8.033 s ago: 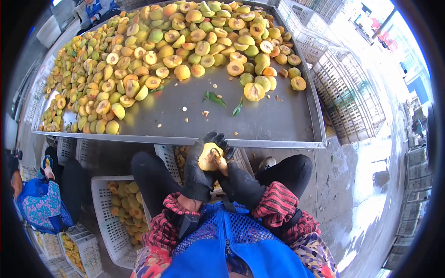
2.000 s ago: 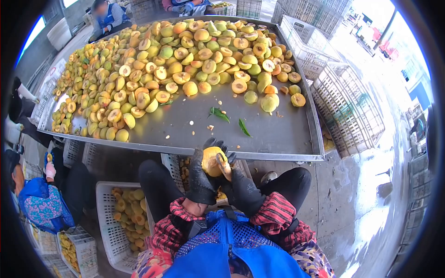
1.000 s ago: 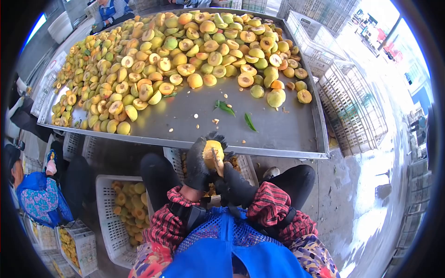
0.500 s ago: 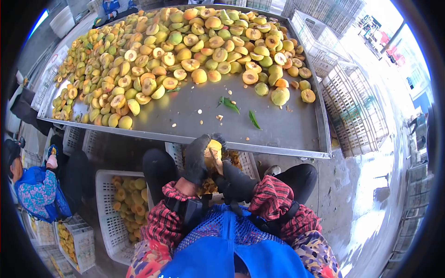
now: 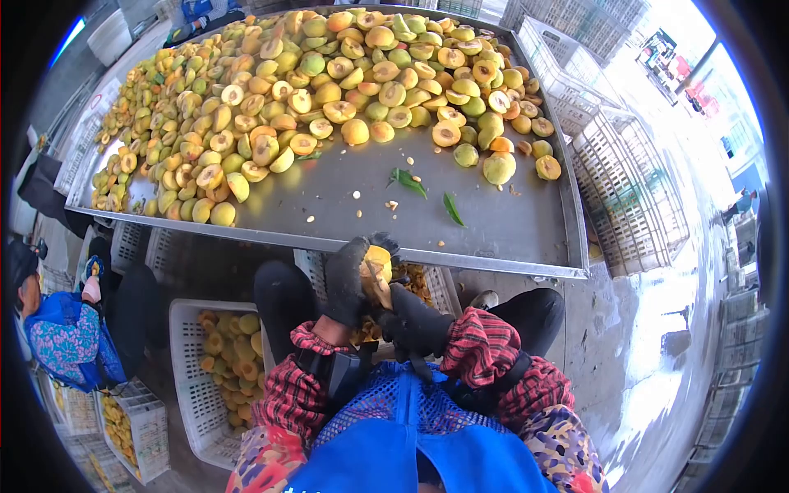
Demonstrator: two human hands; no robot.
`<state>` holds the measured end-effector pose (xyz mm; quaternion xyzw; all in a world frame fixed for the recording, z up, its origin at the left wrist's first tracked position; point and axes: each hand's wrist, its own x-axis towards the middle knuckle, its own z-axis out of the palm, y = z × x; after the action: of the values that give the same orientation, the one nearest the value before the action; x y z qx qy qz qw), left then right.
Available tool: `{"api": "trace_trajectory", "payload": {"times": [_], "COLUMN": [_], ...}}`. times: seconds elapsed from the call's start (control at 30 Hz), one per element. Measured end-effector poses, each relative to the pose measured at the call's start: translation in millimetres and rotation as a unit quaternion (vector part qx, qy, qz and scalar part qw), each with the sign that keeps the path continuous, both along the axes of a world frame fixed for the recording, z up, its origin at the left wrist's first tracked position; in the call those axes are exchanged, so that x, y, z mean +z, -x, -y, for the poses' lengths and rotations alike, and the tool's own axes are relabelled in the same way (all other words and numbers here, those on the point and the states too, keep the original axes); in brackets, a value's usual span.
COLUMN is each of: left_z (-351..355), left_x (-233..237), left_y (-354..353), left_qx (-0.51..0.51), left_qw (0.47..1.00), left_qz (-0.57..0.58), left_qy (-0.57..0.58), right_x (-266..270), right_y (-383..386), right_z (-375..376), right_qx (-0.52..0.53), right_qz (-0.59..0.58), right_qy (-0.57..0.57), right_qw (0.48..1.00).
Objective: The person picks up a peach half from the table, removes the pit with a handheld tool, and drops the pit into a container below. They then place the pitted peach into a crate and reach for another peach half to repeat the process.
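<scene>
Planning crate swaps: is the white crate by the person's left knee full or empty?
Partly full: the white crate holds yellow fruit across its bottom, with bare wall showing above them.

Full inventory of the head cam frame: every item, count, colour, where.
held fruit: one, yellow-orange, between both hands, just below the table's near edge
fruit heap: many, yellow, green and orange, mostly halved, on the far and left part of the table
metal table: one, grey, in front of the person
leaves: two, green, on bare table near the front
pits and scraps: several, pale, scattered by the leaves
fruit crate: one, white, holds yellow fruit, left of the knees
crate stacks: several, white, right of the table
co-worker: one, blue patterned top, lower left
left hand: black glove, grips the held fruit
right hand: black glove, against the fruit; what it holds is hidden
</scene>
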<state>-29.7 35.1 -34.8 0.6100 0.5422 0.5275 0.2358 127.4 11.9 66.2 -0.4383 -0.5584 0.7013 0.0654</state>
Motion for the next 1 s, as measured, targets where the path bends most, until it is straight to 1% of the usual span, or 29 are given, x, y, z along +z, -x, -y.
{"api": "trace_trajectory", "payload": {"times": [0.03, 0.1, 0.13, 0.17, 0.23, 0.33, 0.43, 0.47, 0.5, 0.53, 0.57, 0.63, 0.73, 0.83, 0.9, 1.0], "left_z": [2.0, -1.1, -2.0, -2.8, 1.1, 1.6, 9.1, 9.4, 9.5, 9.5, 10.5, 13.6, 18.7, 22.4, 21.8, 21.4], "left_x": [7.5, 12.9, 18.1, 24.8, 52.5, 29.0, 13.6, 2.6, -11.0, -12.2, -11.6, 7.0, 11.6, 17.4, 20.7, 37.7], "left_y": [0.3, 1.6, 3.1, 4.4, 3.3, 6.8, 5.4, 4.1, 2.7, 1.4, 2.6, 4.2, -1.8, -9.1, -8.5, -2.7], "left_qx": [0.01, -0.042, -0.059, -0.076, -0.097, -0.07, 0.003, -0.001, -0.006, -0.01, -0.008, -0.005, 0.014, 0.045, 0.006, -0.057], "left_qw": [0.999, 0.991, 0.989, 0.987, 0.991, 0.993, 0.982, 0.994, 0.999, 0.999, 0.999, 0.986, 0.99, 0.99, 0.995, 0.996], "left_qz": [-0.043, 0.088, 0.084, 0.08, -0.069, -0.096, -0.173, -0.103, -0.033, 0.037, -0.014, -0.115, -0.064, -0.011, 0.036, 0.055], "left_qy": [-0.009, 0.096, 0.108, 0.12, 0.065, 0.026, -0.072, -0.043, -0.013, 0.017, -0.029, -0.12, -0.128, -0.132, -0.091, 0.031], "right_x": [0.3, -8.7, -13.0, -15.3, -14.9, 8.0, -11.6, -14.1, -4.6, 3.8, 9.7, 17.2, 17.2, 9.8, 2.6, -14.7], "right_y": [0.3, -0.6, -0.3, 0.5, 0.1, -3.4, -3.6, -4.8, -1.9, 0.7, 2.4, 4.9, 6.8, 11.3, 9.0, 1.8], "right_z": [-0.5, -1.3, -2.3, -3.3, -5.4, -7.5, -4.6, -3.6, -2.1, -0.1, 2.1, 6.1, 9.0, 12.1, 12.6, 13.8], "right_qx": [0.008, 0.058, 0.084, 0.1, 0.126, 0.109, 0.092, 0.067, 0.041, 0.016, -0.009, -0.059, -0.062, -0.084, -0.063, -0.042], "right_qz": [0.018, 0.094, 0.132, 0.153, 0.195, 0.151, 0.106, 0.086, 0.066, 0.045, 0.008, -0.065, -0.143, -0.146, -0.129, -0.076], "right_qy": [-0.011, -0.115, -0.168, -0.183, -0.213, -0.08, -0.095, -0.058, -0.021, 0.015, 0.054, 0.131, 0.122, 0.128, 0.1, 0.047], "right_qw": [1.0, 0.987, 0.973, 0.966, 0.949, 0.979, 0.986, 0.992, 0.997, 0.999, 0.998, 0.987, 0.98, 0.977, 0.985, 0.995]}}
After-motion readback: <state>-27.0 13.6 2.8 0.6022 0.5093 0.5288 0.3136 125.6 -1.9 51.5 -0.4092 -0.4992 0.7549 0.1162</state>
